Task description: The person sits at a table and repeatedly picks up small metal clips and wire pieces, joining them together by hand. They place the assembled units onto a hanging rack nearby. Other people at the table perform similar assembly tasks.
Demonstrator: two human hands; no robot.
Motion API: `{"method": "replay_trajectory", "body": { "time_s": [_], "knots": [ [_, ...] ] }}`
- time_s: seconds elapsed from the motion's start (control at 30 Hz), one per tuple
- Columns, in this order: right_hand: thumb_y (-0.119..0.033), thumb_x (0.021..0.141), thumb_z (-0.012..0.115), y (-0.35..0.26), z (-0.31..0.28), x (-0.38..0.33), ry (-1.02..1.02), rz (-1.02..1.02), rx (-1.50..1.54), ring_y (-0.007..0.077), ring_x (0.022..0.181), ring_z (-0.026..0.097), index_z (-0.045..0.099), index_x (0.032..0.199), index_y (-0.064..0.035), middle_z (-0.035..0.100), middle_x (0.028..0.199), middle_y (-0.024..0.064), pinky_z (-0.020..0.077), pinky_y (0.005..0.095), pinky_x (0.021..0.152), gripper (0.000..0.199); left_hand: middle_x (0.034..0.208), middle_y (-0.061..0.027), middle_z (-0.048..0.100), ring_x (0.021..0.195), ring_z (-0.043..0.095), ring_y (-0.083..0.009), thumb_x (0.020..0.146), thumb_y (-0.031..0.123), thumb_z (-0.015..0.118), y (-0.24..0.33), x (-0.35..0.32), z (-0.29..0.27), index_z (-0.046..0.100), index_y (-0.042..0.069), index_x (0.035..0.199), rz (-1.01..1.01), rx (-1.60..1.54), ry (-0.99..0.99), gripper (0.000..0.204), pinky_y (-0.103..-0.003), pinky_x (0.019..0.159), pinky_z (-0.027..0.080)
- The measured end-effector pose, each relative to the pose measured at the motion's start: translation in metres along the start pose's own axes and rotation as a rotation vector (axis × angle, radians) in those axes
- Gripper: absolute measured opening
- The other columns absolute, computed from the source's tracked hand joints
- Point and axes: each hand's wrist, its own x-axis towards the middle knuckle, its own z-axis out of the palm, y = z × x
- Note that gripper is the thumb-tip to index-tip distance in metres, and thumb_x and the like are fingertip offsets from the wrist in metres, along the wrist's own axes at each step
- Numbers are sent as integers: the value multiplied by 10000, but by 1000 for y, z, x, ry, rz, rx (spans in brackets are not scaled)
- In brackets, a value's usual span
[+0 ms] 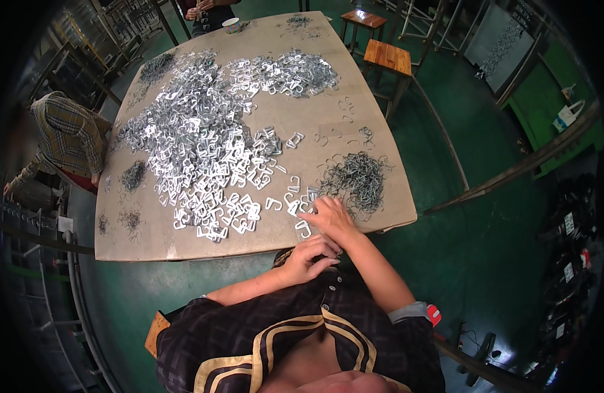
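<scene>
My right hand (332, 219) reaches over the near edge of the table, palm down, with bent fingers slightly apart. Its fingertips touch or hover just above a few loose, flat silver metal hooks (293, 206). Close to my body, below the table's front edge, my left hand (310, 257) is curled with thumb and fingers brought together; whatever it may hold is too small or hidden to make out. Just beyond my right hand lies a tangled heap of thin, dark wire hooks (361, 180). A large spread of silver metal hooks (203, 137) covers the table's middle and left.
The brown-covered table (302, 121) has smaller wire piles (133, 175) along its left side. A person in a checked shirt (69, 128) stands at the left; another person (210, 12) is at the far end beside a small tub (231, 25). Wooden stools (387, 57) stand right.
</scene>
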Motion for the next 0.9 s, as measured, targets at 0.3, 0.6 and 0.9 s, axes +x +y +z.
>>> {"method": "replay_trajectory", "body": {
  "time_s": [0.3,0.6,0.9],
  "knots": [
    [-184,826,575,3,-1,0,0,-170,-65,221,1005,499,723,1090,-224,522,948,41,394,356,876,305,897,-127,658,862,641,-259,793,-33,711,3,-2,-2,580,9,795,1,9,8,138,-347,760,491],
    [-185,759,708,0,14,5,12,-120,180,239,994,499,689,957,-133,522,939,58,398,382,872,206,904,-130,660,861,642,-254,800,-20,715,5,-6,-6,575,8,793,-27,5,0,143,-344,761,487],
    [-82,775,702,-14,-24,-12,48,626,667,321,808,610,641,908,-61,612,849,125,491,383,710,148,919,-102,663,869,632,-257,791,9,723,7,-7,-5,611,27,827,-56,-17,-7,119,-346,769,487]
  ]
}}
